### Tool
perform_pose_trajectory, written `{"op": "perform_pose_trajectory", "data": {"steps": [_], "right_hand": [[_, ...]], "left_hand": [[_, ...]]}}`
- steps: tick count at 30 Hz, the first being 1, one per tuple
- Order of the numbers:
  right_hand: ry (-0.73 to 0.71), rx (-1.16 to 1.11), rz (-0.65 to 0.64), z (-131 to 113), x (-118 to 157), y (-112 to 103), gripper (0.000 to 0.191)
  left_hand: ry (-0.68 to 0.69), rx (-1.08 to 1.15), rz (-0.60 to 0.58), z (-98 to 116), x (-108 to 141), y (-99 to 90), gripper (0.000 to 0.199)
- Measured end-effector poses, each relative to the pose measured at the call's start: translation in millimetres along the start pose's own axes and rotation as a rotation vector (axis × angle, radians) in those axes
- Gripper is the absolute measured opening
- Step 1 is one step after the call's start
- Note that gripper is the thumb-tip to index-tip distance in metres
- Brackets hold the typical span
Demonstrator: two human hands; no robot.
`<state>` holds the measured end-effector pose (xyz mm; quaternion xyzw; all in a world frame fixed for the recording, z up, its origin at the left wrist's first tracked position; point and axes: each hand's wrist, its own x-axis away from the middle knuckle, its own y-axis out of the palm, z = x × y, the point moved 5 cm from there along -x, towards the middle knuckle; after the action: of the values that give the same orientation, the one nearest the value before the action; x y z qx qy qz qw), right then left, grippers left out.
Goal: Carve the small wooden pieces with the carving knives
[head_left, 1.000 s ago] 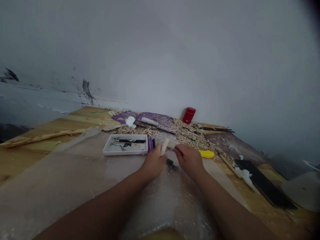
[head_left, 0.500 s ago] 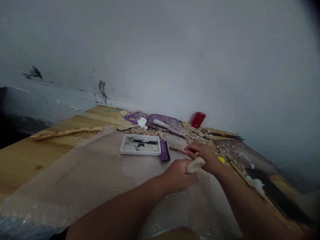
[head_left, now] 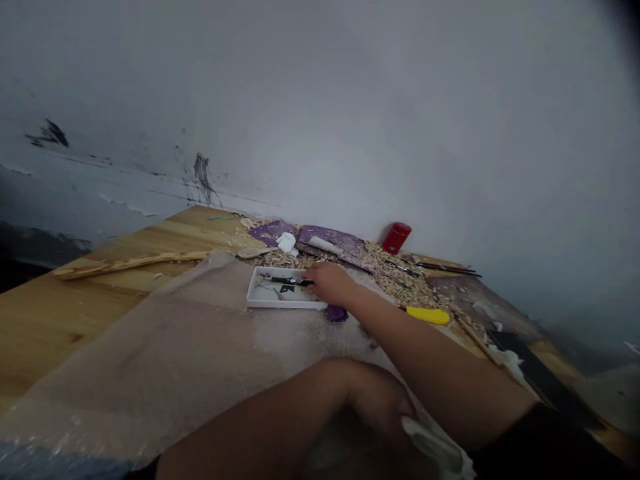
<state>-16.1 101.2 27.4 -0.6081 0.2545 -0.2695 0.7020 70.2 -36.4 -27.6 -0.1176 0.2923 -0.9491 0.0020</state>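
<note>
Left hand (head_left: 380, 400) had pale piece (head_left: 434, 445) gripped low in view, probably to leave right hand (head_left: 330, 283) room; right hand's fingers were at black tool (head_left: 286, 281) in white tray (head_left: 285, 304); couldn't tell from my remote seat if they'd closed on it; shallow tray walls presumably kept small bits (head_left: 287, 289) out of shavings (head_left: 405, 283); red container (head_left: 399, 237) had small mark (head_left: 391, 249) too tiny to read; spotted no readable brands, honestly.

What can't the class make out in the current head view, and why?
All in the head view:
Black pen-like tool, right end: hidden by the right hand; grip unclear.
Pale piece, full shape: blurred, partly covered by the left hand.
Folded purple piece, upper part: behind the right hand.
</note>
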Motion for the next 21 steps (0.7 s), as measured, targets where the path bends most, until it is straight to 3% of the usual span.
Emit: {"op": "perform_pose_trajectory", "data": {"steps": [3, 9, 15, 21], "right_hand": [[0.038, 0.026, -0.028, 1, -13, 15, 0.023], [0.055, 0.035, -0.033, 1, -17, 23, 0.023], [0.028, -0.023, 0.005, 8, -13, 15, 0.026], [-0.162, -0.123, -0.1, 3, -10, 15, 0.019]], "left_hand": [[0.033, -0.12, -0.068, 1, 0, 3.9, 0.032], [0.135, -0.157, -0.04, -3, -6, 6.6, 0.033], [0.06, -0.099, -0.046, -5, -6, 5.3, 0.032], [-0.026, -0.148, -0.12, 1, -4, 2.7, 0.034]]}}
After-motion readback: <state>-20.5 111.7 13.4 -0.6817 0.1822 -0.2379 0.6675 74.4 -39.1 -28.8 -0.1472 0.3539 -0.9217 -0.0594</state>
